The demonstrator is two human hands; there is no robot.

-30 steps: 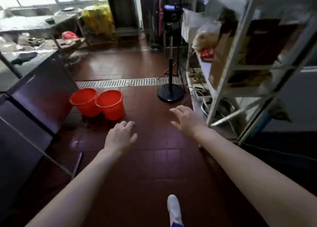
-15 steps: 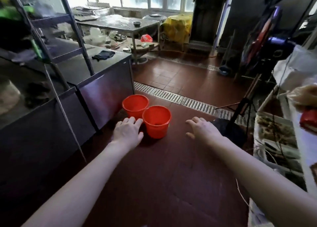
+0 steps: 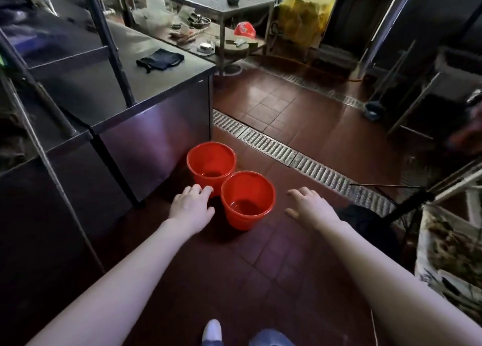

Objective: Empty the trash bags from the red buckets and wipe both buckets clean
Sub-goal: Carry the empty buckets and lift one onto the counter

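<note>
- Two glossy round red plastic buckets (image 3: 245, 220) stand rim to rim on the tiled floor (image 3: 260, 257).
- Your left hand (image 3: 191, 206) hovers palm-down, fingers together; your right hand (image 3: 310, 208), fingers spread.

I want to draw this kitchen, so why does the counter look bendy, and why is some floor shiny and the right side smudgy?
Head view: the wide-angle lens bends straight lines, so the steel counter seems to lean; head view: bright light glares off the far floor tiles; head view: the right edge is smeared by blur, while the nearer red bucket looks sharp.
</note>
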